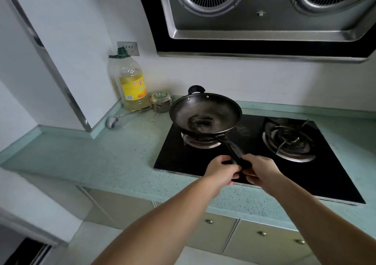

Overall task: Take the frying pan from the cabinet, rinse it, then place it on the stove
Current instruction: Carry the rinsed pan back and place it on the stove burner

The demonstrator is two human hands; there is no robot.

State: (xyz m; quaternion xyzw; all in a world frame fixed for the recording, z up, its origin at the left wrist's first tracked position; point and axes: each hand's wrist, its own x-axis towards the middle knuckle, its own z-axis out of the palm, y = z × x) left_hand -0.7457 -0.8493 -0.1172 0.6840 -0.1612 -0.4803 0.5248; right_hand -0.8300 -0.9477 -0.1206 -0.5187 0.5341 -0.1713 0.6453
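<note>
A dark frying pan [205, 115] with a burnt patch in its bottom sits over the left burner [200, 141] of the black glass stove [317, 181]. Its long black handle points toward me. My left hand [220, 170] and my right hand [259, 170] both grip the end of that handle, fingers curled round it. The pan's small loop handle shows at the far side. The handle's tip is hidden under my hands.
The right burner [289, 140] is bare. A cooking oil bottle [129, 81], a small round tin [160, 101] and a metal ladle [122, 116] stand at the left back of the green counter [91, 159]. A range hood [264, 10] hangs above. Cabinet doors [264, 238] lie below.
</note>
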